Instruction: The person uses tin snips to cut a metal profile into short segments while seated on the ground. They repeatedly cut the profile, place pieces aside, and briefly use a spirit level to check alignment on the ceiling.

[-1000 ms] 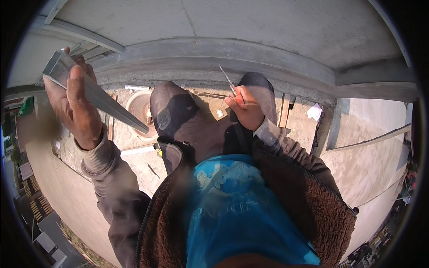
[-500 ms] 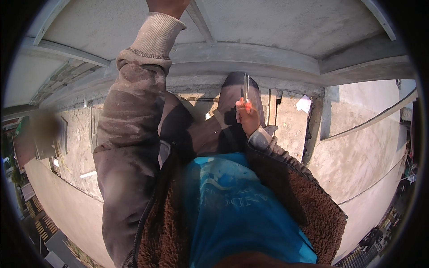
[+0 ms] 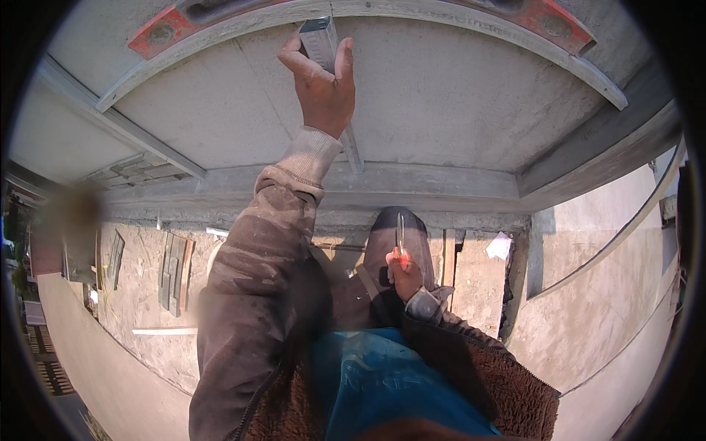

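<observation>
My left hand [image 3: 324, 94] is raised at the wall, with thumb and fingers closed around the sides of an upright metal stud [image 3: 319, 45]. Its top end sticks up between them, below a horizontal metal channel [image 3: 441, 13]. Lower down, near my knee, my right hand [image 3: 406, 279] grips a tool with a red-orange handle [image 3: 401, 256] and a slim, pointed metal end [image 3: 400, 231] aimed upward. It looks like snips, but the exact kind is unclear.
Above the channel is a red spirit level [image 3: 156, 35]. Another metal stud [image 3: 121, 117] runs along the grey wall [image 3: 441, 95] at left. Cut metal pieces [image 3: 174, 273] and a white strip [image 3: 165, 331] lie on the floor, with a paper scrap [image 3: 498, 245] at right.
The view has tilted up, bringing the level, channel and stud's top into sight. My left hand, formerly cut off at the upper edge, now shows on the stud. The right hand keeps its tool.
</observation>
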Demonstrator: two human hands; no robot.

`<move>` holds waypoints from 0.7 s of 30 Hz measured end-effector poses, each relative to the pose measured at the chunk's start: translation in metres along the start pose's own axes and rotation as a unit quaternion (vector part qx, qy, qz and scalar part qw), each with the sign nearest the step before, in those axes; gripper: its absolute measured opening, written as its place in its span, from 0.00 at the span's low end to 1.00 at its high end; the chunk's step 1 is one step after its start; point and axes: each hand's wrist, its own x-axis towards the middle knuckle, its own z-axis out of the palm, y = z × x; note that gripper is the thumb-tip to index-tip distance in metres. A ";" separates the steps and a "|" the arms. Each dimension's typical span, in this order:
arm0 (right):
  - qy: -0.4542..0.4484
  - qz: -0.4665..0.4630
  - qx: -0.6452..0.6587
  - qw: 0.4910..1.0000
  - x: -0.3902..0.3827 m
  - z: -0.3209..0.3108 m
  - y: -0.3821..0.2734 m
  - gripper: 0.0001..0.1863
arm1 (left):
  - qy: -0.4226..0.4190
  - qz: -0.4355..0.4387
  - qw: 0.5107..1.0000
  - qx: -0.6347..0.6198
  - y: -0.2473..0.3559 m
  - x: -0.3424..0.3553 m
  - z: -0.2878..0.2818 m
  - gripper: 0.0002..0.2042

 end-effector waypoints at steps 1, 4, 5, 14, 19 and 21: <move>-0.007 0.014 0.007 1.000 -0.001 0.001 -0.002 0.21 | -0.007 -0.020 1.000 -0.018 0.005 -0.001 -0.001 0.25; 0.017 0.000 -0.002 1.000 -0.003 0.005 -0.006 0.15 | -0.022 -0.074 0.995 -0.061 0.012 0.002 -0.002 0.25; 0.016 -0.011 -0.008 1.000 0.001 0.005 -0.007 0.14 | -0.021 -0.083 0.994 -0.067 0.012 0.004 -0.002 0.25; -0.007 0.001 -0.004 1.000 0.000 0.004 -0.006 0.20 | -0.027 -0.062 0.996 -0.060 0.015 -0.002 0.006 0.27; 0.008 0.018 -0.027 0.999 -0.002 0.007 -0.007 0.22 | -0.019 -0.031 0.996 -0.076 0.012 -0.007 0.009 0.28; -0.001 -0.001 -0.062 0.998 0.001 0.006 -0.010 0.23 | -0.027 -0.012 0.997 -0.067 0.010 -0.012 0.007 0.29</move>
